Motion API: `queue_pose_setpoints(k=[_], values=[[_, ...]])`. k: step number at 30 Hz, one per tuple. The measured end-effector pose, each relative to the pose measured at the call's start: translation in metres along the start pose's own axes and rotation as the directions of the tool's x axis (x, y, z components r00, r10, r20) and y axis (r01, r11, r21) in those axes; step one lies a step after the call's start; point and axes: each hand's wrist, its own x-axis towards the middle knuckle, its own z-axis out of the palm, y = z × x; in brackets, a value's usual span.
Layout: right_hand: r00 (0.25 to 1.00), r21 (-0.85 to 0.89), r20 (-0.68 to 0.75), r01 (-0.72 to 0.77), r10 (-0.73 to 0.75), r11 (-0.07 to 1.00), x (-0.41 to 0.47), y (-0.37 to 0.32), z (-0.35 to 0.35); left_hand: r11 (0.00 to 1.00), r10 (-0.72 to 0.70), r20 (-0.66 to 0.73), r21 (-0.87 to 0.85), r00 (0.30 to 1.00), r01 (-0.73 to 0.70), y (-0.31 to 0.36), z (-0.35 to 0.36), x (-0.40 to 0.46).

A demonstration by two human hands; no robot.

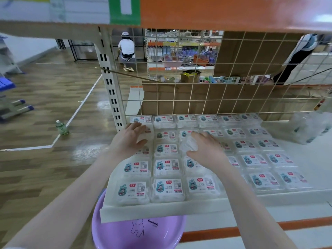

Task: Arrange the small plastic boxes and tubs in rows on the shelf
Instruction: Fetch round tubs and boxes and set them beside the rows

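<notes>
On the white shelf (280, 198), under an orange upper shelf (233, 11), I log the stock as follows.

Item: small clear plastic boxes (168, 168), each with a white label bearing a teal cartoon figure, a red tag and a barcode. They lie flat in rows and columns, touching side by side, from the front lip back to the wire grid panel (197, 97). The left columns reach nearest the front lip; the right ones stop farther back.

Item: my left hand (128, 137), over the far left column near the back. Fingers are spread and nearly straight, fingertips resting on a box (142, 119) in the rear row; nothing is clasped.

Item: my right hand (206, 148), over the third column. Its fingers curl round a crumpled piece of clear plastic wrap (188, 144), held just above the boxes.

Item: a bundle of clear bagged packs (309, 128), at the far right of the shelf, set apart from the rows.

Item: a lilac plastic basin (143, 232) below the shelf's front left corner, printed with an outline drawing and the word "Elephant".

Item: a green-tinted bottle (62, 127) standing upright on the wood-pattern floor (45, 105) to the left, beside a white floor line.

Item: cardboard cartons (233, 56) behind the grid; a crouching person (126, 49) in white farther off.
</notes>
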Motion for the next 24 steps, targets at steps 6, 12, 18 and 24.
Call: queue_pose_setpoints(k=[6,12,18,24], values=[[0.999,-0.014,0.038,0.017,-0.016,1.0,0.015,0.0,-0.003,0.992,-0.124,-0.11,-0.037,0.986,0.121,0.015,0.001,-0.047],[0.988,-0.041,0.133,0.083,-0.077,0.996,0.031,-0.01,-0.001,0.973,-0.218,-0.098,-0.099,0.971,0.208,0.036,0.014,-0.089],[0.976,-0.023,0.179,0.13,-0.124,0.991,0.043,-0.011,-0.005,0.969,-0.237,-0.092,-0.093,0.967,0.229,0.044,0.024,-0.096],[0.959,-0.105,0.21,0.213,-0.188,0.971,0.053,-0.021,-0.003,0.957,-0.277,-0.075,-0.105,0.958,0.269,0.045,0.029,-0.096]])
